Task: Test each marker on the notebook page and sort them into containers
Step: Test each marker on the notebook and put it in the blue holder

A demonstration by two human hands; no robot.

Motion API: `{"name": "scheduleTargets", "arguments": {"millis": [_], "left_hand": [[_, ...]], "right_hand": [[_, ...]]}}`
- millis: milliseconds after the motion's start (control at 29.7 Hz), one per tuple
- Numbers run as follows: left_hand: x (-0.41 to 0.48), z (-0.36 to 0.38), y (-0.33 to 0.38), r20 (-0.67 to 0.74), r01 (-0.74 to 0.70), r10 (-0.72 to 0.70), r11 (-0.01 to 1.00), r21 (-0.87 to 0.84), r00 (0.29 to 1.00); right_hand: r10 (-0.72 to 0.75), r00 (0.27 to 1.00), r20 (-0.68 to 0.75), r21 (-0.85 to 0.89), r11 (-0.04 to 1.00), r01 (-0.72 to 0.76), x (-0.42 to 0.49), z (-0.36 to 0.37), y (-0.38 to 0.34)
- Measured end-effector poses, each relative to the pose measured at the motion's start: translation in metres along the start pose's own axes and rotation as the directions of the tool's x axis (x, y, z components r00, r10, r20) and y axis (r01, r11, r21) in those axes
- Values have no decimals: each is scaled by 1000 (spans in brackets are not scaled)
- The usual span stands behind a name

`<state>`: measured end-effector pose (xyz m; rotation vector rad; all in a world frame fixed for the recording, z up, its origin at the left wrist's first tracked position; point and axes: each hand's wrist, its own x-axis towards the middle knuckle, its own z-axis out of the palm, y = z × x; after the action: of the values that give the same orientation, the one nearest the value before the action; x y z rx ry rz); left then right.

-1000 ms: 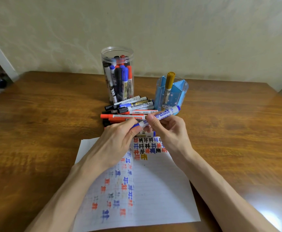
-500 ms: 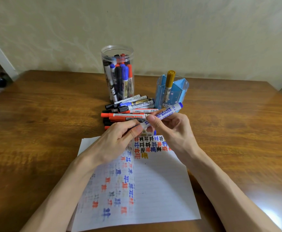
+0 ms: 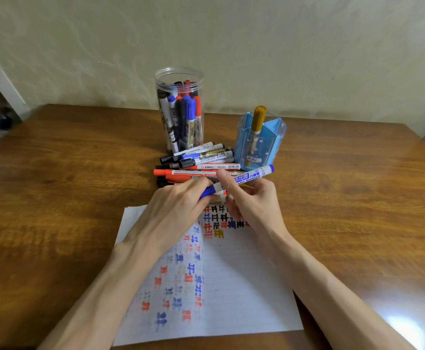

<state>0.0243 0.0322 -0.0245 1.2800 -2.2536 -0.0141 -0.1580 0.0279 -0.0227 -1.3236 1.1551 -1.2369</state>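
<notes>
Left hand [image 3: 181,205] and right hand [image 3: 249,198] gripping blue marker [image 3: 241,180] above notebook page [image 3: 244,286], loose markers [image 3: 198,162] behind

We see from one head camera, looking forward and down, close above the table [image 3: 54,173].

Marker pile [image 3: 196,162] blocks the jar [image 3: 180,109] and blue holder [image 3: 262,145] – table [image 3: 345,198] sides open
</notes>
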Motion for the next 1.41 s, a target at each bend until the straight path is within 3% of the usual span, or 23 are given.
{"name": "scheduleTargets", "arguments": {"millis": [202,370,572,672,773,841,1009,1278,1412], "left_hand": [[2,-3,8,66,-5,6,1000,-3,998],[1,-7,7,191,128,-69,939,-319,979],[0,-13,4,265,197,-67,841,-504,962],[2,-17,1,363,290,-59,725,-624,930],[-6,-30,-11,335,344,-124,566,-749,934],[-13,-31,-23,269,324,-184,602,-730,946],[-7,-22,-23,189,293,-225,795,-531,956],[-7,-13,-14,169,233,-171,846,-480,971],[-9,-13,-11,166,220,-154,821,-527,974]], "right_hand": [[20,999,43,40,999,-22,3,-3,2],[-12,997,81,76,997,6,1,-7,0],[-67,994,85,52,997,62,1,-7,-2],[-71,993,89,47,997,67,0,-10,-7],[-54,995,-81,87,994,61,15,-42,-13],[-29,988,-152,126,991,48,23,-58,-14],[16,991,-131,53,999,-9,21,-40,-10],[114,985,-131,-46,992,-121,16,-36,-7],[136,989,-61,-137,980,-144,6,-34,-14]]}}
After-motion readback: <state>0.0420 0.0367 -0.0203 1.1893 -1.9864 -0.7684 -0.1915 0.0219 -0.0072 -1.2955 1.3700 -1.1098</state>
